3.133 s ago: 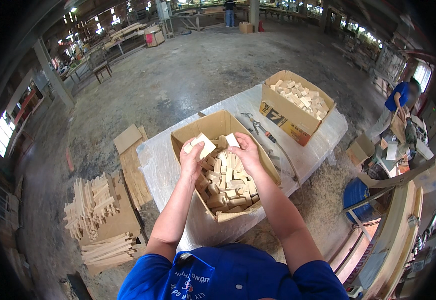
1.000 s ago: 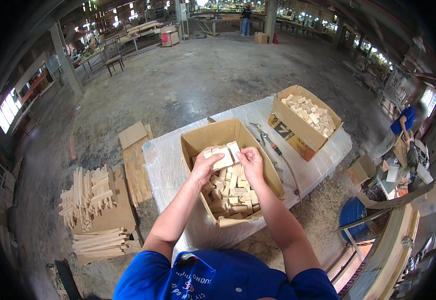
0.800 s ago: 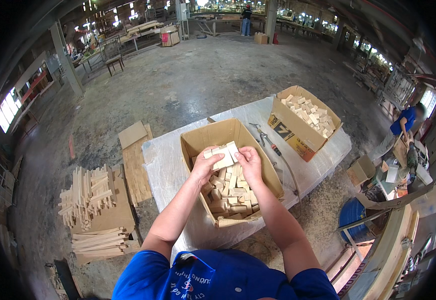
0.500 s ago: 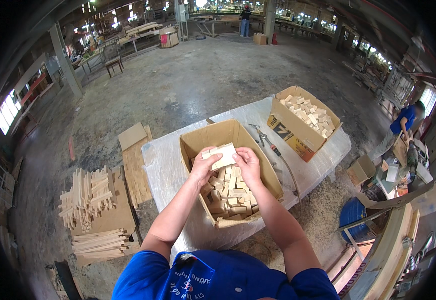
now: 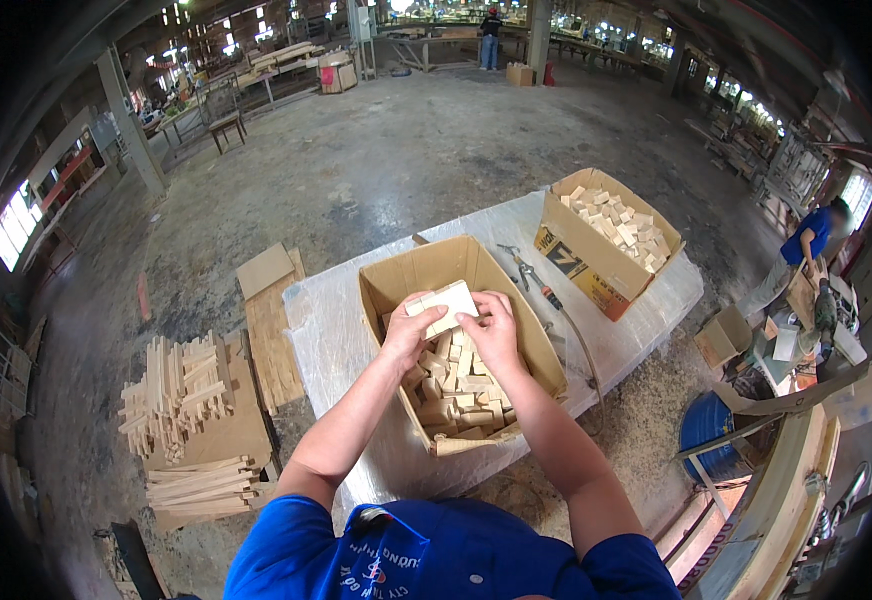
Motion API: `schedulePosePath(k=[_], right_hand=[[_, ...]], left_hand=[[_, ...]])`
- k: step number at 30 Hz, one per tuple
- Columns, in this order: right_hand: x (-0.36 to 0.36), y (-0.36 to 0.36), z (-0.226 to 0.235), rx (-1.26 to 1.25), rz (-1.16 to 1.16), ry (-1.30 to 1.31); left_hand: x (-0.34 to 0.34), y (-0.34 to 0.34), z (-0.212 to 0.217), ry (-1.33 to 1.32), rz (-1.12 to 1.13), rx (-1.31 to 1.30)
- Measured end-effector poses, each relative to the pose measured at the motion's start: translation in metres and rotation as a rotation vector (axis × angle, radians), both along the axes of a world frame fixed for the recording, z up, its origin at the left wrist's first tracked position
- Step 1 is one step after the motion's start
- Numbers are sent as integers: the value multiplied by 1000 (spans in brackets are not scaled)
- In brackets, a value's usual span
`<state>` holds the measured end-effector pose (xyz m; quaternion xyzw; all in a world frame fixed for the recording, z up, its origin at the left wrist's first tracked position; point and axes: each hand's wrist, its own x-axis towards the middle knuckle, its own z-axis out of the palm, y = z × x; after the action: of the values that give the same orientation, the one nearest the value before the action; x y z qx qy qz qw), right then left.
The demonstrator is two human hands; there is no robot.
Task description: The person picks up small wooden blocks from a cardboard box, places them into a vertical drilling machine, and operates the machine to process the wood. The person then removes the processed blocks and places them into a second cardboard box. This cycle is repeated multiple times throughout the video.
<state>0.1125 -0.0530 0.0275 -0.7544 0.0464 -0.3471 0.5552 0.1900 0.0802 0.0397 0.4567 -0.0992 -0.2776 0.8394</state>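
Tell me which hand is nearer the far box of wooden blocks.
Right. The right hand is on the side facing the far box; the left hand sits farther away, across the held block.

single head-worn fisheye, looking steeply down, close over cardboard box point(image 5: 461, 350), edges bending
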Motion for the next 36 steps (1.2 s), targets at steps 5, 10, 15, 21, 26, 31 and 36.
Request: schedulePosePath(k=[5,10,15,21,26,31,36], right_hand=[[-7,9,11,-432,-275,154],[-12,7,23,-532,-242,191],[-13,8,23,-540,-148,257],[-16,16,22,-554,-206,224],[-16,18,27,-558,-224,149],[-13,8,32,-615,-218,138],[-16,6,32,-745,-200,104]], left_hand=[[-18,-26,3,-36,197,4],[-25,-42,1,-87,275,-34],[-22,-35,-2,-19,214,17],[-20,-33,-4,19,166,38],[-24,-34,0,8,166,-48],[-33,-33,6,36,0,-105],[-34,-31,7,83,51,23]])
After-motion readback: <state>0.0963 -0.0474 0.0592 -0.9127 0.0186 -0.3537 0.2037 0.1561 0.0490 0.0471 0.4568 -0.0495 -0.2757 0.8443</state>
